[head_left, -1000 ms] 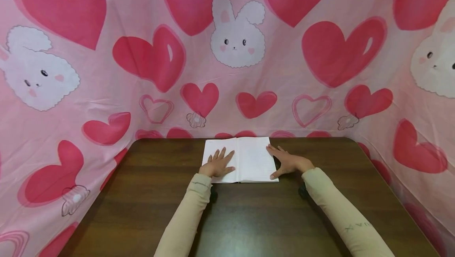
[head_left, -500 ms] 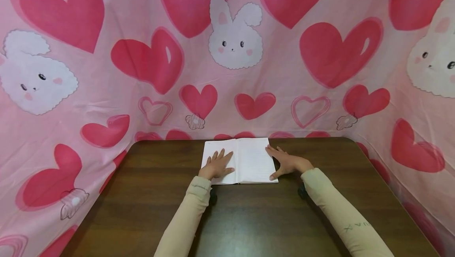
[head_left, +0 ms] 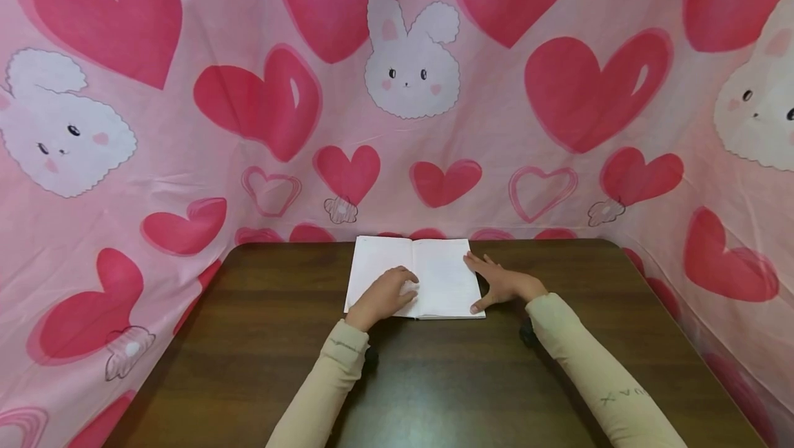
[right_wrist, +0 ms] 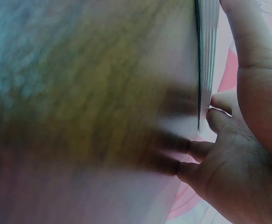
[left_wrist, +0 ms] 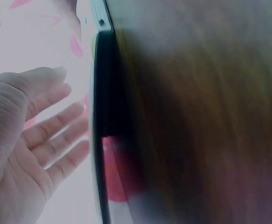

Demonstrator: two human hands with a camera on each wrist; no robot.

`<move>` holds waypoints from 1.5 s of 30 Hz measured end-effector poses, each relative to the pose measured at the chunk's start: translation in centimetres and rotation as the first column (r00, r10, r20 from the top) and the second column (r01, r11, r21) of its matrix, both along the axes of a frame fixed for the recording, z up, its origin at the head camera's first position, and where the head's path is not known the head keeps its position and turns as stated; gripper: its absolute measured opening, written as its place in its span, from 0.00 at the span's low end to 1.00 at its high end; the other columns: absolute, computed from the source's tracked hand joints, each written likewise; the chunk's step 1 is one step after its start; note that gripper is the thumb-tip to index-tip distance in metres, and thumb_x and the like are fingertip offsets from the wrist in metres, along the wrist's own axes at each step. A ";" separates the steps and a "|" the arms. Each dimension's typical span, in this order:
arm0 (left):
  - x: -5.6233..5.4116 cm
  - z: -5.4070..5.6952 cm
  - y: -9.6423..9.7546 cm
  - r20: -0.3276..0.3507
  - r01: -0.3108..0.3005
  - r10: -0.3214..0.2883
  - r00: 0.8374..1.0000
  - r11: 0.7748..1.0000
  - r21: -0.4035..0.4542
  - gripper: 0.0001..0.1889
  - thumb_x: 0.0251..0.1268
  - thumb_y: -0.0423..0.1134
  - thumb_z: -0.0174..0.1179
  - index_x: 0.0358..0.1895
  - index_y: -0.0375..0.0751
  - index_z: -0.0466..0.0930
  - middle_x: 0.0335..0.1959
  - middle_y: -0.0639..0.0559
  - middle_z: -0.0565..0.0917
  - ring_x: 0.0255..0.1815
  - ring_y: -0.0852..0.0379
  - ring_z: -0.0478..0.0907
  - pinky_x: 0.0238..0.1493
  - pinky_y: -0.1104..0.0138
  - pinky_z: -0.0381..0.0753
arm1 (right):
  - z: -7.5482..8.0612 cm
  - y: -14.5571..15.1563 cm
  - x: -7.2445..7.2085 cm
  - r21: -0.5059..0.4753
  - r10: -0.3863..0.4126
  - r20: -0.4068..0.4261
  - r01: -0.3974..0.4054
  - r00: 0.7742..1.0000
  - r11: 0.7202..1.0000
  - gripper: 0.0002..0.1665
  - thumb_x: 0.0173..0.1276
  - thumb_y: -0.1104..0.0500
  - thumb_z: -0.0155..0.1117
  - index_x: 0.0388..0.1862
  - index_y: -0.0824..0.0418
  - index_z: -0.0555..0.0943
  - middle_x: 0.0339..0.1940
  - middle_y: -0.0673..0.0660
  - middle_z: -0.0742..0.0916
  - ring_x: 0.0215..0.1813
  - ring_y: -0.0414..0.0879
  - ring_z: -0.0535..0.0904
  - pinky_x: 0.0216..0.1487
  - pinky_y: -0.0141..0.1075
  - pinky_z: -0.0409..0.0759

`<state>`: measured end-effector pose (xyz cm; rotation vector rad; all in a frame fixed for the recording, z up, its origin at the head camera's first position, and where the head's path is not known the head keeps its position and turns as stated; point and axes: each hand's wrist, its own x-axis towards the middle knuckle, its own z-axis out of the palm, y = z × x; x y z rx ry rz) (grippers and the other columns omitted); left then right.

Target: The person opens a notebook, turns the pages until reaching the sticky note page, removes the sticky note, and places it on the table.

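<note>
Notebook (head_left: 442,277) lies open; right sleeve (head_left: 586,351) bears unclear lettering (head_left: 623,392).

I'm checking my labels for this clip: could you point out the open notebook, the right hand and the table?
Open notebook (head_left: 442,279): head view, on the right-hand page.
Right hand (head_left: 504,284): head view, on the back of the hand.
Table (head_left: 446,372): head view, on a bare part of its brown top.

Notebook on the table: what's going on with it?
A person's left hand is over the left page of an open notebook, at the far edge of a brown table. The right hand is spread at the notebook's right edge. Whether the left hand touches paper is unclear.
</note>
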<state>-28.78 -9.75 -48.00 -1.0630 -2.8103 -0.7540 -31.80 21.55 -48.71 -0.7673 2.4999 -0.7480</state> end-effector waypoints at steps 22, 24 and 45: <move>1.1 -0.5 2.9 0.047 0.113 -0.111 0.993 0.993 -0.035 0.08 0.62 0.38 0.73 0.28 0.44 0.83 0.21 0.60 0.78 0.25 0.68 0.71 0.31 0.76 0.72 | 0.0 -0.2 0.3 0.015 -0.020 -0.001 0.020 1.000 1.000 0.73 0.56 0.45 0.81 0.83 0.69 0.41 0.84 0.70 0.44 0.81 0.76 0.32 0.73 0.73 0.36; 1.2 -0.5 2.9 0.040 0.099 -0.096 0.995 0.993 -0.067 0.08 0.64 0.39 0.71 0.28 0.44 0.84 0.22 0.60 0.78 0.25 0.67 0.71 0.32 0.76 0.72 | 0.0 -0.3 0.3 0.015 -0.022 0.002 0.022 1.000 1.000 0.73 0.57 0.45 0.81 0.83 0.69 0.41 0.84 0.70 0.44 0.81 0.76 0.32 0.73 0.73 0.36; 1.7 0.7 2.4 -0.085 0.050 -0.067 0.994 0.981 -0.189 0.08 0.64 0.34 0.67 0.25 0.43 0.85 0.19 0.59 0.76 0.22 0.64 0.68 0.27 0.76 0.68 | -0.1 0.2 -0.2 -0.004 -0.014 0.000 0.014 1.000 1.000 0.75 0.56 0.42 0.80 0.83 0.69 0.41 0.84 0.70 0.42 0.81 0.76 0.33 0.74 0.72 0.39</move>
